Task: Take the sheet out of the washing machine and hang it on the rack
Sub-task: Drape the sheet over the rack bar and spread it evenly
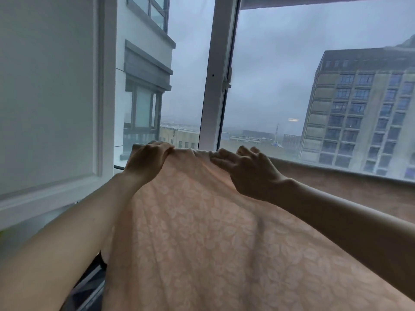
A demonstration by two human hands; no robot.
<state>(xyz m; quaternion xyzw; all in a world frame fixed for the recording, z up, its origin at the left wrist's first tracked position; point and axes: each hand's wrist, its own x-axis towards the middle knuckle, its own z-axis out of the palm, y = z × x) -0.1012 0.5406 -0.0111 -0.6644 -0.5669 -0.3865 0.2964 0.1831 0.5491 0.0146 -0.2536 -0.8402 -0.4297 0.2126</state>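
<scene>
Both the left hand (147,161) and right hand (249,170) apparently pinch the sheet (202,232) edge.

Peach leaf-patterned sheet (202,232), draped forward; top edge bunched, raised

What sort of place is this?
Probably a high-rise flat's enclosed balcony: a white-framed window, a tall building and low rooftops outside, and a peach sheet held up to hang.

- Both bare forearms are stretched toward the far side.
- The left hand (148,160) is curled over the top edge of the sheet (202,232).
- The right hand (247,170) is closed on it nearby, thumb extended left.
</scene>
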